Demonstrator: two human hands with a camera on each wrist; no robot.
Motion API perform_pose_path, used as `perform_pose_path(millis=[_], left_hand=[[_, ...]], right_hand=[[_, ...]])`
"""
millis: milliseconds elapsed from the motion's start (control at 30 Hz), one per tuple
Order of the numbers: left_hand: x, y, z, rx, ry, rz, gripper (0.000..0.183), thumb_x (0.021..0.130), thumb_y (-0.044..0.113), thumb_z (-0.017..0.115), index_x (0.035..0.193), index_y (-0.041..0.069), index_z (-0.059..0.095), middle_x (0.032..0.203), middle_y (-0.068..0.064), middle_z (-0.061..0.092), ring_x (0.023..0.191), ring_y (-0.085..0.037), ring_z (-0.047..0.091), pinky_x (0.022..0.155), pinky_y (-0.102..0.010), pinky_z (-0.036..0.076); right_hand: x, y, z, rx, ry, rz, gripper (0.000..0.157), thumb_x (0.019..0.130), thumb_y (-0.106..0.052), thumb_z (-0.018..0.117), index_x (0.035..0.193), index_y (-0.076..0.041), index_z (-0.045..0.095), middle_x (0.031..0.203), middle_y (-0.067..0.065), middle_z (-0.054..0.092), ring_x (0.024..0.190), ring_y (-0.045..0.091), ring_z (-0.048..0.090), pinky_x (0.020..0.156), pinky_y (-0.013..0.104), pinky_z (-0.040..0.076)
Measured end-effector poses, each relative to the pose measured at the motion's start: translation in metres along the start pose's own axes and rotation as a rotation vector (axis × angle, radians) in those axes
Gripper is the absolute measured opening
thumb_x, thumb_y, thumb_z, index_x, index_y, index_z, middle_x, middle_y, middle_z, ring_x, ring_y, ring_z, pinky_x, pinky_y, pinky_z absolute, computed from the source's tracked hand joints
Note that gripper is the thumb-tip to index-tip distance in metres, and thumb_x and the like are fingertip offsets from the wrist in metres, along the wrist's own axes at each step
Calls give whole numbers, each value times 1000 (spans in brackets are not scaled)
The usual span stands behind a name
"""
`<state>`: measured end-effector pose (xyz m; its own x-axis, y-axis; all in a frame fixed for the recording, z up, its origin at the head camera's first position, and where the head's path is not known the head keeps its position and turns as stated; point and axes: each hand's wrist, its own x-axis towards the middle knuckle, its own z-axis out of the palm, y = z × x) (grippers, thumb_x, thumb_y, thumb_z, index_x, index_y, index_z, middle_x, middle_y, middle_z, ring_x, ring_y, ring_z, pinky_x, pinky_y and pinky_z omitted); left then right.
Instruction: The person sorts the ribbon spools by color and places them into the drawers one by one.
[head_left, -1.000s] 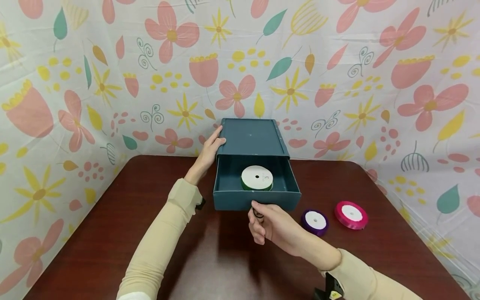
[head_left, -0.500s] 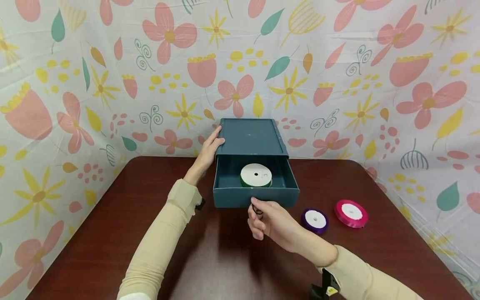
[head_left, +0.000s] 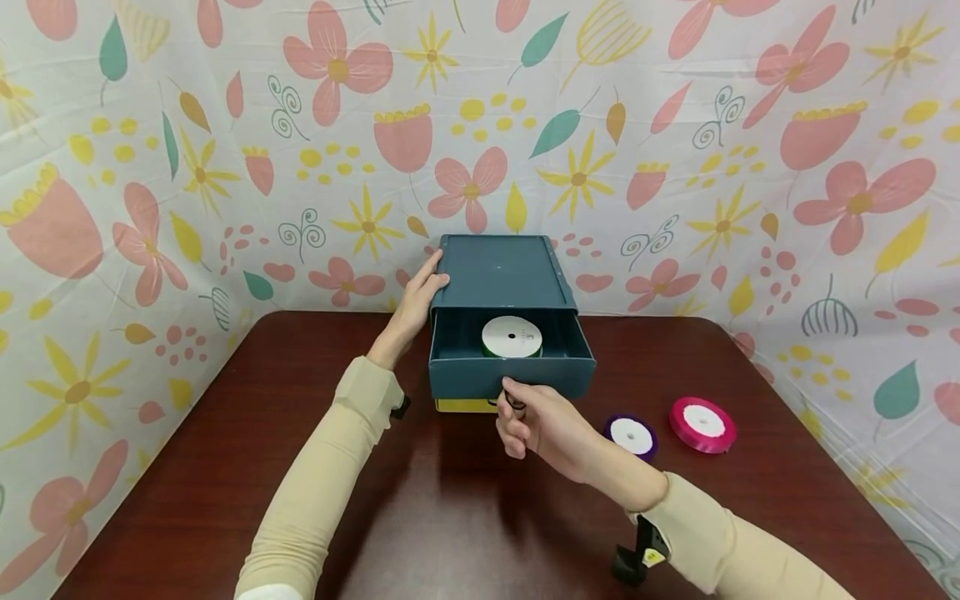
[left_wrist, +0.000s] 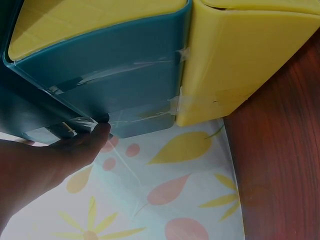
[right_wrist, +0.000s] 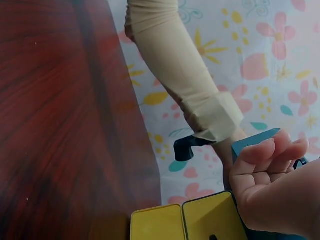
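A blue-green drawer cabinet (head_left: 498, 271) stands at the back of the table, its top drawer (head_left: 468, 379) partly pulled out. Inside that drawer lies a green ribbon spool (head_left: 512, 333) with a white face. My right hand (head_left: 551, 429) pinches the dark ring handle (head_left: 515, 403) at the middle of the drawer front. My left hand (head_left: 412, 310) rests along the cabinet's upper left side, its thumb at the top edge. In the left wrist view its fingertips touch the taped blue-green wall (left_wrist: 135, 95). Below the open drawer shows a yellow drawer front (head_left: 459, 406).
On the table (head_left: 315, 500), right of the cabinet, lie a purple ribbon spool (head_left: 632, 437) and a pink ribbon spool (head_left: 703, 423). A flower-printed cloth (head_left: 300, 142) hangs right behind the table. The right wrist view shows two yellow fronts (right_wrist: 157, 222) at the bottom.
My right hand has moved forward with the drawer, which slides farther into the cabinet with the spool in it. The yellow front underneath has come into sight. My left hand stays put.
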<state>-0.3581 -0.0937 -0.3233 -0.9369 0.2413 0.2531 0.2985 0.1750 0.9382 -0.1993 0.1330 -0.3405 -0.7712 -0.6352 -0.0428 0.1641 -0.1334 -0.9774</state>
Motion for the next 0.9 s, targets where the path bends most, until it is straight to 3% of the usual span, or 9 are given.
perform_pose_path(millis=[900], left_hand=[[0, -1, 1, -26, -3, -16, 62, 99, 42, 39, 156, 30, 18, 164, 5, 9, 152, -17, 8, 121, -47, 15]], right_hand=[[32, -8, -18, -33, 58, 5, 43, 105, -39, 33, 76, -11, 46, 55, -3, 41, 54, 15, 48, 64, 28, 40]])
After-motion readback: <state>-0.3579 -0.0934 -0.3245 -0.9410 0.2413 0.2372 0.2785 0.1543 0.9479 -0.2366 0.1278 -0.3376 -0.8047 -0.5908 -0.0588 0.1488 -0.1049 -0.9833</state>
